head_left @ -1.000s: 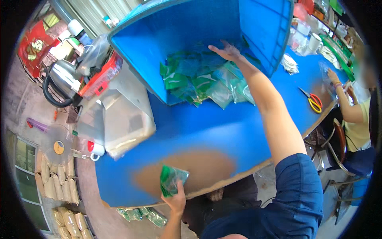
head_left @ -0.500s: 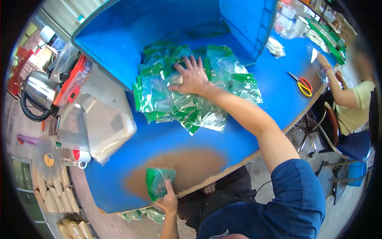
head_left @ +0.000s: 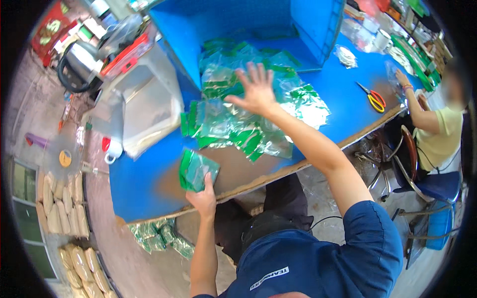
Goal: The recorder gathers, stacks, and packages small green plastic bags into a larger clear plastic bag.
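Note:
My left hand (head_left: 202, 196) is closed on a small stack of clear plastic bags with green ends (head_left: 195, 170), held by its lower edge near the front of the table. My right hand (head_left: 257, 94) hangs over a loose heap of similar green-and-clear bags (head_left: 216, 119), its fingers spread and nothing gripped. Whether the palm touches the heap, I cannot tell. The heap spills onto the table out of a large blue bin (head_left: 238, 22) lying on its side.
Orange-and-yellow handled scissors (head_left: 376, 102) lie to the right, near a seated co-worker (head_left: 442, 129). Left are a box of clear plastic sheets (head_left: 151, 107), a mug (head_left: 114, 149) and a kettle (head_left: 82, 59). More green bags (head_left: 161, 236) lie below the table's front edge (head_left: 238, 185).
The whole view has shifted. My left hand has moved farther over the table with its stack, closer to the heap. My right hand's fingers are spread wider, farther back over the bags.

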`<action>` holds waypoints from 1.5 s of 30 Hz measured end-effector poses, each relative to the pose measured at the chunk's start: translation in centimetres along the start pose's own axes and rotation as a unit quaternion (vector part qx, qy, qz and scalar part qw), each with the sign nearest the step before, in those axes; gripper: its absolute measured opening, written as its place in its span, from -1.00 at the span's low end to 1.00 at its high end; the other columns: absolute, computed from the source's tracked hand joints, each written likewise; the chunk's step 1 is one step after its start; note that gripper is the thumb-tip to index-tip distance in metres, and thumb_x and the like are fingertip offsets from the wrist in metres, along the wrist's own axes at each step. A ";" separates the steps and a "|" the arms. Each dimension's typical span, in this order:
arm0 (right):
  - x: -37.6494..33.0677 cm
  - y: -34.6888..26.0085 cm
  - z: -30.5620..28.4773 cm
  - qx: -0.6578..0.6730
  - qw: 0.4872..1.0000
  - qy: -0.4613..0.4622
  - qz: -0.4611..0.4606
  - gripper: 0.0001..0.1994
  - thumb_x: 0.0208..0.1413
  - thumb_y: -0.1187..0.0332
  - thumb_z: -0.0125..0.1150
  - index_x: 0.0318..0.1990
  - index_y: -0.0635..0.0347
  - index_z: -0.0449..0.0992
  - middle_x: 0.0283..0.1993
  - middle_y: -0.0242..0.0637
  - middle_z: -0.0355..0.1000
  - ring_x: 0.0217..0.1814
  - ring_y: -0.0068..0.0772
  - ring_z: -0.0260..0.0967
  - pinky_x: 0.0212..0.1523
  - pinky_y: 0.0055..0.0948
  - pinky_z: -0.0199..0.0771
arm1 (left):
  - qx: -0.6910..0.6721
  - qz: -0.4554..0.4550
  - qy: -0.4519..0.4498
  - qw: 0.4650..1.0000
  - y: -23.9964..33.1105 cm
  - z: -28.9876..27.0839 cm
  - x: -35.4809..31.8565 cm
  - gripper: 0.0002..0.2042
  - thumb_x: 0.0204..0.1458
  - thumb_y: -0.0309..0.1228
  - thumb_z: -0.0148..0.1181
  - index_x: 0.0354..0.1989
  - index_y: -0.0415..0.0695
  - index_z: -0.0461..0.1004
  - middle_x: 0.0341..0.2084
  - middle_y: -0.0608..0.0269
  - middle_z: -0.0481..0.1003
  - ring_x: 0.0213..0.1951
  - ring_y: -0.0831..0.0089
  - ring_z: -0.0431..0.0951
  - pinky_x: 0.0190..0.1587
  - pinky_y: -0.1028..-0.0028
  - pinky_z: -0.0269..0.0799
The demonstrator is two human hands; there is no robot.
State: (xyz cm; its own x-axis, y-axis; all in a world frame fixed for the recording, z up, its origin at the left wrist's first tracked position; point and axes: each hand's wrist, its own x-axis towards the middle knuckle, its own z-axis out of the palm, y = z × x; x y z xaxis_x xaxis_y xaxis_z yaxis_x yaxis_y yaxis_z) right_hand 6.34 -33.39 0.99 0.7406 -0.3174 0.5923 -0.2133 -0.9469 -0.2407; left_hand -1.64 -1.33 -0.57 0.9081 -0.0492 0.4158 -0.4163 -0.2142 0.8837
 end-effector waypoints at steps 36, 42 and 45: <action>-10.5 -9.5 -1.5 0.031 0.951 -0.147 -0.271 -0.34 0.23 -0.17 0.01 0.24 0.20 0.35 0.38 0.06 0.20 0.47 0.32 -0.03 0.39 0.33 -0.07 | -0.307 -0.277 0.036 0.910 0.6 -8.7 -11.0 -0.52 0.14 -0.51 0.24 0.24 -0.22 0.30 0.11 0.14 0.44 0.13 0.28 0.47 0.22 0.23 0.39; -16.0 -13.8 -6.6 0.395 0.789 -0.287 -0.373 -0.65 0.28 0.14 0.06 -0.01 0.24 0.52 0.17 0.02 0.42 0.27 0.11 0.31 0.29 -0.11 0.29 | -0.466 -0.406 0.005 0.786 -0.9 -9.6 -11.1 -0.47 0.10 -0.59 0.25 0.26 -0.22 0.26 0.12 0.15 0.43 0.15 0.27 0.45 0.23 0.25 0.39; -14.0 -15.8 -6.4 0.419 0.722 -0.508 -0.211 -0.73 0.30 0.25 0.05 -0.01 0.21 0.53 0.09 0.00 0.48 0.15 0.04 0.43 0.16 -0.14 0.42 | -0.486 -0.455 0.013 0.746 -2.1 -9.1 -11.3 -0.47 0.10 -0.59 0.25 0.27 -0.22 0.26 0.13 0.13 0.43 0.17 0.25 0.45 0.23 0.23 0.40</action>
State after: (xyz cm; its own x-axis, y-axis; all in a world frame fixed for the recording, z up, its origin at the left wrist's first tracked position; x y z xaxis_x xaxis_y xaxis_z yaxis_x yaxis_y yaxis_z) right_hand -4.67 -14.31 1.42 0.8025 0.5964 -0.0188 0.3134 -0.4480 -0.8373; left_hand -11.47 8.59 -5.15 0.8385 -0.2932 -0.4593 0.5249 0.6611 0.5361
